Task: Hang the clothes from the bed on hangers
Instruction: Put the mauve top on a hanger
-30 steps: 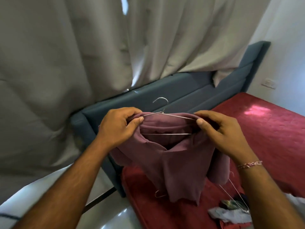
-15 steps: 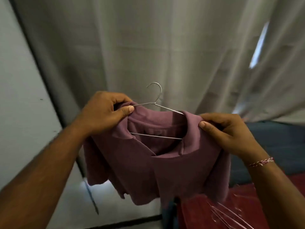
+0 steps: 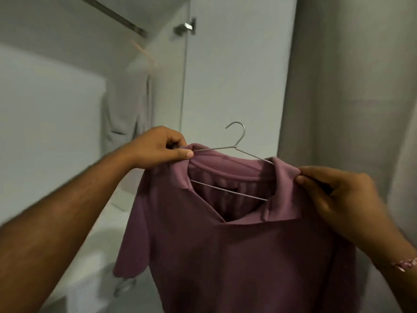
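While both hands hold the mauve polo shirt (image 3: 237, 256) level, its thin wire hanger's (image 3: 234, 147) hook stands up midway
Left hand (image 3: 158, 147) pinches the collar and wire; right hand (image 3: 334, 197) pinches the far shoulder; the closet rail (image 3: 112, 13) lies up-left, nearer the left

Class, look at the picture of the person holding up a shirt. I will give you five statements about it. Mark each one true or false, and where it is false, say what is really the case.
1. The shirt is on a wire hanger. True.
2. The left hand pinches the shirt at one shoulder. True.
3. The right hand hangs free and holds nothing. False: it pinches the shirt at the other shoulder.
4. The hanger's hook is already over the rail. False: the hook is in the air, well below the rail.
5. The shirt is blue. False: it is a dull purple-pink.
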Demonstrator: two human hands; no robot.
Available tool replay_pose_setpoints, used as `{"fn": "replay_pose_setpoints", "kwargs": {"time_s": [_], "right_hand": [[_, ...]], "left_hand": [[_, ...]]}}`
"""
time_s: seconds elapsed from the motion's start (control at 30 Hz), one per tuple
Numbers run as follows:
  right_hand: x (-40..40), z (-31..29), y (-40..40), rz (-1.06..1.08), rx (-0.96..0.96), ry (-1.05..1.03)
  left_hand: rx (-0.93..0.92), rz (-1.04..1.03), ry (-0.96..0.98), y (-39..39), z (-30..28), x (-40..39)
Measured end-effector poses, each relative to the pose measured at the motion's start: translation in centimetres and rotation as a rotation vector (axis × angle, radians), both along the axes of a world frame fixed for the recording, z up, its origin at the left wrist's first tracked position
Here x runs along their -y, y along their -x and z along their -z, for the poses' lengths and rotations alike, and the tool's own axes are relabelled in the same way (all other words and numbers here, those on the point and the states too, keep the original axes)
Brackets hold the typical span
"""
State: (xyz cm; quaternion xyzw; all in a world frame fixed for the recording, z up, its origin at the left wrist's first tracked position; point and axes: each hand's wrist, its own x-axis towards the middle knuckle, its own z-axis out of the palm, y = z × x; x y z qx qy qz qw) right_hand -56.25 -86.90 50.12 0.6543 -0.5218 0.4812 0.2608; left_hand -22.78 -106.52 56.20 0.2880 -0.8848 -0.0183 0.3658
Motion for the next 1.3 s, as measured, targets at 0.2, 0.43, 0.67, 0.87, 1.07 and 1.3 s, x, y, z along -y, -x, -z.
{"fn": "replay_pose_setpoints", "kwargs": {"time_s": [0.2,0.43,0.67,0.87,1.07,1.3], "right_hand": [[9.2,-5.9,-4.7,-0.056,-0.081,0.102],[16.3,-12.0,-9.9,-0.091,-0.149,0.17],[24.7,-17.6,-17.2,-0.043,-0.191,0.187],[32.2,-22.6,-24.6,0.012,-0.23,0.228],[39.5,-27.3,-31.0,0.094,-0.149,0.236],[45.6,-30.3,-34.1,0.193,-0.039,0.292]], "left_hand": [[0.043,-0.31,0.117,-7.6,-4.8,3.1],[0.022,-0.745,0.286,-12.6,-9.4,3.2],[0.336,-0.901,0.027,-15.1,-12.6,4.3],[0.341,-1.043,0.151,-18.7,-15.1,9.4],[0.375,-1.122,0.368,-22.0,-18.1,15.7],[0.371,-1.054,0.519,-21.8,-20.5,20.4]]}}
